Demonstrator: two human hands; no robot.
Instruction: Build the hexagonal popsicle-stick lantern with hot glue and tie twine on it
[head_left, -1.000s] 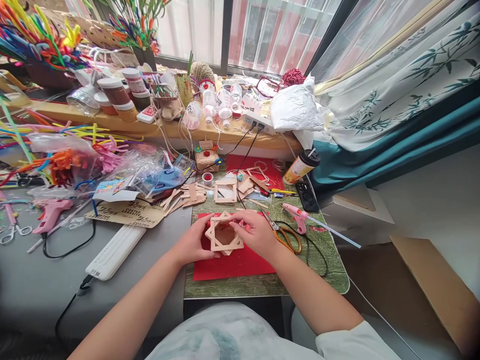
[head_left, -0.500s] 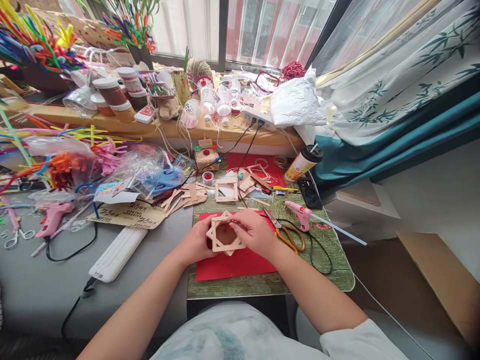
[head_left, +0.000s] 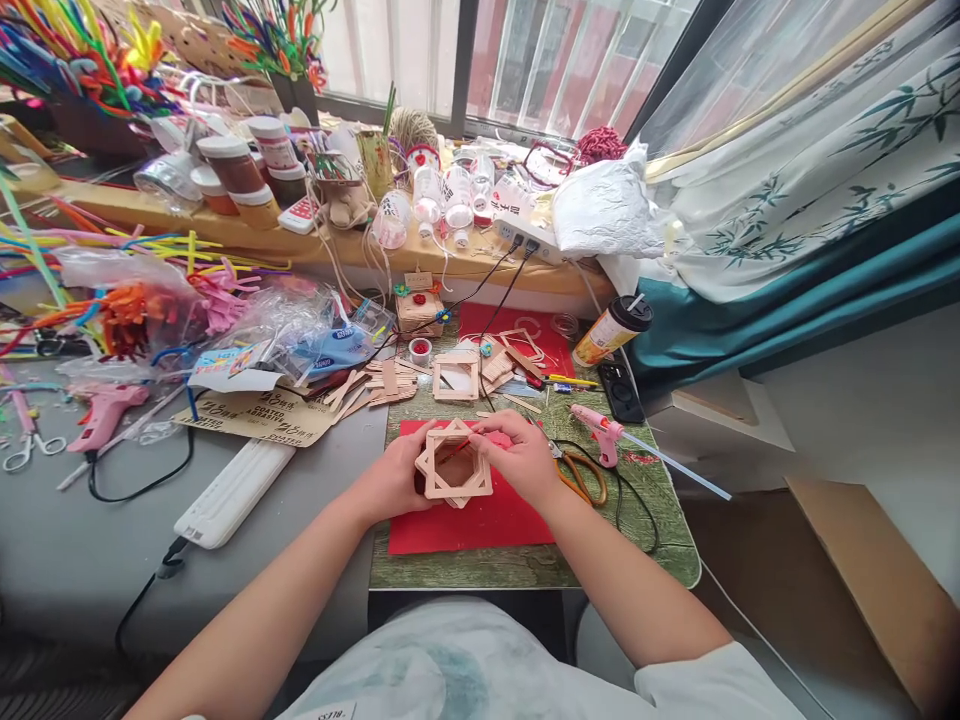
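Observation:
A small stack of square craft-stick frames (head_left: 459,492), set at an angle to each other in a star shape, is held up above a red sheet of paper (head_left: 465,535). My left hand (head_left: 391,480) is closed around the stack's left side, its thumb mostly behind the wood. At the upper right corner my right hand (head_left: 519,458) has thumb and fingers pinched on the frame edge. Through the square opening shows a thin dark-red streak that I cannot make out. Behind lies another craft-stick frame (head_left: 456,378), next to loose craft sticks (head_left: 386,383).
Right of my hands are orange-handled scissors (head_left: 583,478), a pink glue gun (head_left: 600,430) with its cord, a phone (head_left: 619,390) and a drink cup (head_left: 613,330). At left lie a white power strip (head_left: 234,495), sandpaper (head_left: 255,415) and another pink glue gun (head_left: 105,412).
My right hand's fingers have shifted slightly at the frame's upper right corner, and the stack has tilted a little. The whole view has turned slightly.

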